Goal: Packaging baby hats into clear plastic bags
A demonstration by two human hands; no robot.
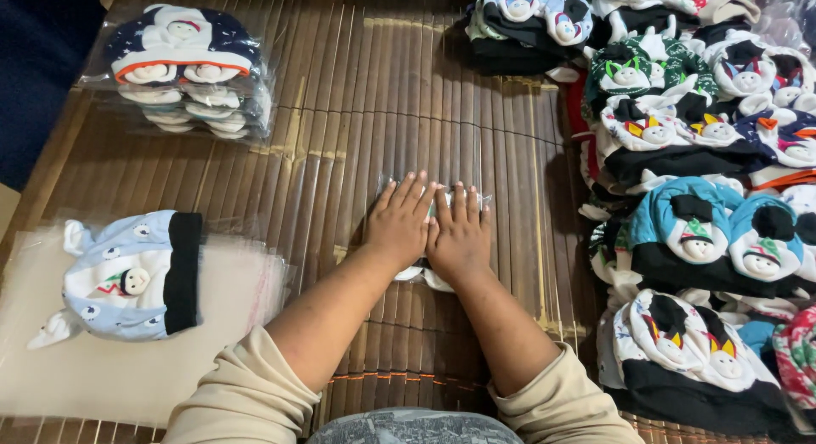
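My left hand (pixel 398 221) and my right hand (pixel 461 236) lie flat, side by side, fingers spread, pressing down on a small clear plastic bag (pixel 429 280) with a folded baby cap inside, on a brown bamboo mat (pixel 374 113). The hands hide most of the bag; only its shiny top edge and the white lower edge of the cap show. A light blue baby cap (pixel 127 276) with a black band lies to the left on a pile of clear flat bags (pixel 102 367).
A stack of bagged caps (pixel 183 70) sits at the far left of the mat. A large heap of loose colourful caps (pixel 697 197) fills the right side, from the far edge to the near edge.
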